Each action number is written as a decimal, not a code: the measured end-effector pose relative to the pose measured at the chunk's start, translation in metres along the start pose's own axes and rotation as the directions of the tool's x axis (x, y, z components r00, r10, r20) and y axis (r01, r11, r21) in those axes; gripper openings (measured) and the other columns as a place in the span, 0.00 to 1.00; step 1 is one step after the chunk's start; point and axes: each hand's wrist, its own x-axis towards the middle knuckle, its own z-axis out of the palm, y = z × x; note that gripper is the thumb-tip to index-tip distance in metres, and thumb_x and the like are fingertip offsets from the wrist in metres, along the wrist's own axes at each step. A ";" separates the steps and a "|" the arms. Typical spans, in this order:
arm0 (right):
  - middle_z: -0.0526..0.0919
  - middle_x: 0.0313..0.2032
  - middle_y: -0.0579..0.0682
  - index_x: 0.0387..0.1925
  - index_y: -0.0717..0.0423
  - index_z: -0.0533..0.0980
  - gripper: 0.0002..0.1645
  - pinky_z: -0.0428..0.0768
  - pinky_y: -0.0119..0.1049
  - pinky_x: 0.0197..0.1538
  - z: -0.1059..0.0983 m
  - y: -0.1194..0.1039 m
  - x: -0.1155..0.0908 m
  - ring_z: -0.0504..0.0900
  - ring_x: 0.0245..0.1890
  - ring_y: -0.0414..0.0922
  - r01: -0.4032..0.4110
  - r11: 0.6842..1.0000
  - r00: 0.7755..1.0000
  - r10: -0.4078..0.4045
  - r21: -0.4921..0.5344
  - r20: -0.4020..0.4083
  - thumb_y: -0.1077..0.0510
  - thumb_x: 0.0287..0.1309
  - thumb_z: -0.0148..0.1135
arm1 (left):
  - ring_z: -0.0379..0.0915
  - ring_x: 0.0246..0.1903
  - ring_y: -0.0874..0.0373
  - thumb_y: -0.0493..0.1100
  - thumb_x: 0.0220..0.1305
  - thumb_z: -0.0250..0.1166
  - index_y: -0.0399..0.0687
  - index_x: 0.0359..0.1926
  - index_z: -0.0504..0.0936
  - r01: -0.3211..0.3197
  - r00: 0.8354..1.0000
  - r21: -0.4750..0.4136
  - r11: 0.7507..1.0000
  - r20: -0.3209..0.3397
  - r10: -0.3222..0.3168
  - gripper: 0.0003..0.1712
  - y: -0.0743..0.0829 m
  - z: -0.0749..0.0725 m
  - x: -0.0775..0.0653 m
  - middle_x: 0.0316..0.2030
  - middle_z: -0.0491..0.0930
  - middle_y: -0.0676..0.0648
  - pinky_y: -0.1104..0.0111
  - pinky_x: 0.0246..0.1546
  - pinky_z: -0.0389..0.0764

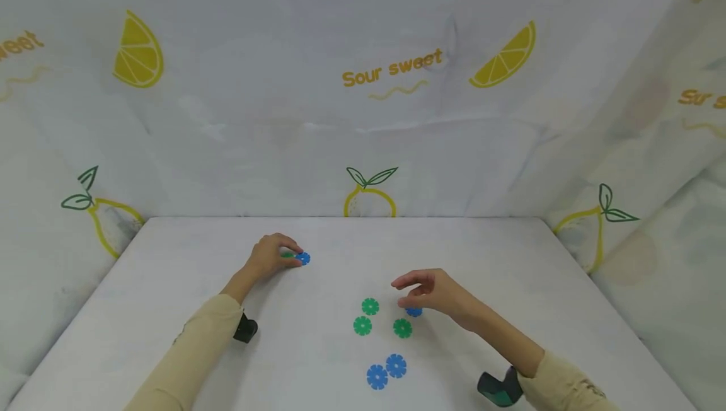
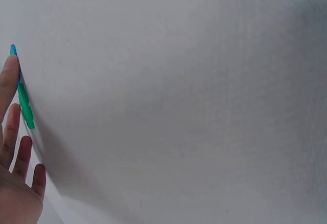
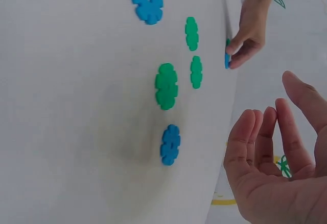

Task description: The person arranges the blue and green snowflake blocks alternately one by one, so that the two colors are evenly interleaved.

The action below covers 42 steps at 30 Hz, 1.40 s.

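Pinching at its rim, the left hand (image 1: 273,256) has thumb and forefinger clamped on the far blue disc (image 1: 304,258), which lies toward the far left part of the white table (image 1: 317,335). Just beside that disc is a partly covered green disc (image 2: 25,106); whether the two are joined or merely touching, I cannot tell. The other fingers of that hand spread loosely apart.

The right hand (image 1: 439,294) hangs above the table with thumb and fingers apart, lightly curved, holding nothing. Below it and partly hidden is the right blue disc (image 1: 414,312), with the right green disc (image 1: 403,328) just to its near left. Farther left sit two green discs (image 1: 370,306), close together, and on the near side two blue discs (image 1: 387,370) lie side by side.

The notched discs look like thin plastic — light, fairly stiff, probably smooth enough to skid under a careless fingertip. Lying flat, they offer little edge, so the best hold is likely thumb and forefinger across opposite sides of the rim, the notches giving some grip. They seem unlikely to break.
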 end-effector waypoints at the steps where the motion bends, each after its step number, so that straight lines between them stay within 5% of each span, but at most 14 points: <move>1: 0.79 0.51 0.62 0.52 0.68 0.75 0.26 0.81 0.34 0.47 -0.002 0.003 -0.006 0.80 0.40 0.45 -0.001 1.000 1.000 0.001 0.005 0.007 0.57 0.56 0.68 | 0.72 0.54 0.41 0.41 0.50 0.75 0.42 0.38 0.87 0.002 1.000 -0.001 1.000 0.000 -0.002 0.13 0.000 0.000 0.000 0.46 0.82 0.39 0.47 0.60 0.66; 14: 0.80 0.49 0.63 0.53 0.68 0.75 0.24 0.82 0.30 0.43 -0.019 0.036 -0.028 0.80 0.40 0.47 0.014 1.000 1.000 -0.014 -0.007 0.001 0.58 0.58 0.66 | 0.73 0.51 0.41 0.41 0.49 0.75 0.42 0.37 0.87 0.013 1.000 -0.004 1.000 -0.008 -0.013 0.13 0.002 0.000 0.000 0.45 0.81 0.40 0.47 0.57 0.68; 29: 0.83 0.45 0.60 0.48 0.64 0.80 0.18 0.79 0.26 0.43 -0.040 0.065 -0.008 0.78 0.38 0.43 0.199 0.970 0.978 -0.189 -0.136 0.088 0.61 0.57 0.67 | 0.71 0.52 0.40 0.39 0.51 0.74 0.40 0.38 0.87 0.045 0.999 -0.030 0.999 -0.006 -0.045 0.12 0.006 0.000 -0.003 0.47 0.79 0.37 0.46 0.57 0.68; 42: 0.83 0.44 0.57 0.45 0.63 0.81 0.15 0.82 0.40 0.48 -0.045 0.066 0.011 0.78 0.40 0.53 0.320 0.924 0.943 -0.287 -0.211 0.171 0.64 0.54 0.68 | 0.71 0.53 0.39 0.39 0.50 0.74 0.40 0.38 0.87 0.050 0.999 -0.016 0.999 -0.015 -0.050 0.12 0.007 0.001 -0.004 0.46 0.80 0.38 0.47 0.58 0.67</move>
